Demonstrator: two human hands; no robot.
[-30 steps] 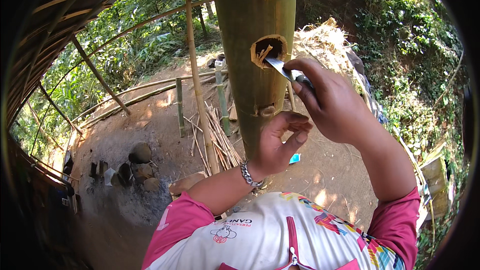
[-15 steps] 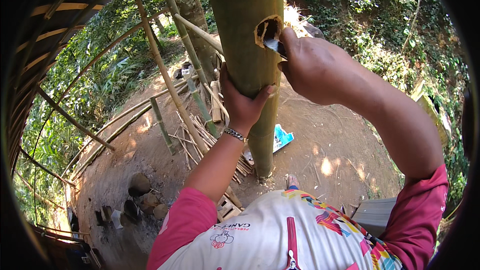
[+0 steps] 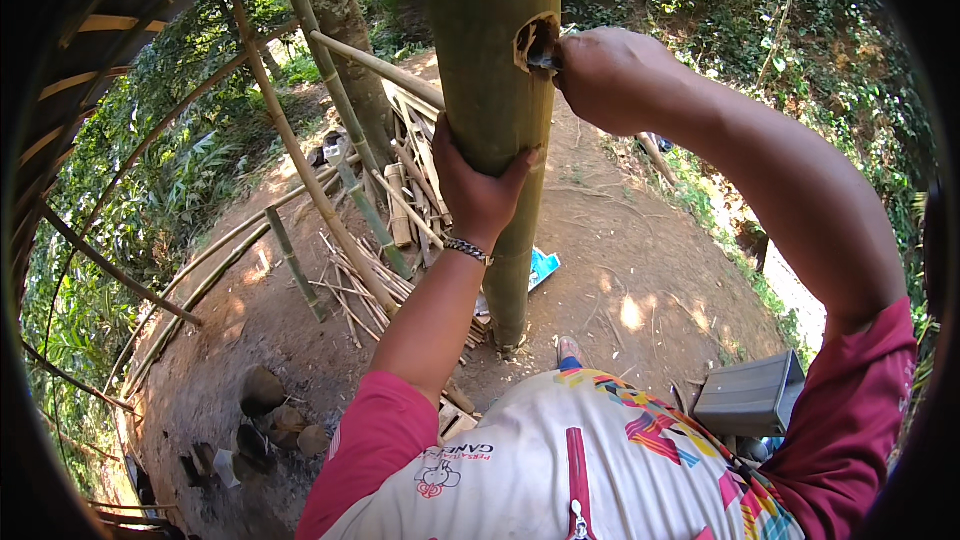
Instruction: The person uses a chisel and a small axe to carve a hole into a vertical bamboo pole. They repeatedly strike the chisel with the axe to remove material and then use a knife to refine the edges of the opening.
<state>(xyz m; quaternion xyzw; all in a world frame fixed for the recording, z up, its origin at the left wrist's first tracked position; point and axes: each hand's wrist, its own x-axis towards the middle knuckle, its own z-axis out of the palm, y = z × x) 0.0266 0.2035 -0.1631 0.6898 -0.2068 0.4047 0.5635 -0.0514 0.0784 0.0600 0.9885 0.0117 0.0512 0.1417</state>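
Observation:
A thick green bamboo pole (image 3: 487,70) stands upright in front of me, its foot on the dirt floor. In its right side, high up, is a rough-edged hole (image 3: 537,32) with a pale rim and a dark inside. My left hand (image 3: 478,180) is wrapped round the pole below that hole, the thumb across its front. My right hand (image 3: 620,78) is closed on a knife (image 3: 547,62), whose metal blade reaches into the hole; its handle is hidden in the fist.
Thin sticks (image 3: 365,275) lie left of the pole's foot, with a blue plastic packet (image 3: 543,266) on its right. Slanting bamboo rails (image 3: 330,80) stand at the left. A grey bin (image 3: 742,396) lies at the lower right, and rounded dark objects (image 3: 262,392) at the lower left.
My view has shifted, and more of the grey bin shows. The knife sits lower in the hole and less of its blade shows. My left hand keeps its grip on the pole.

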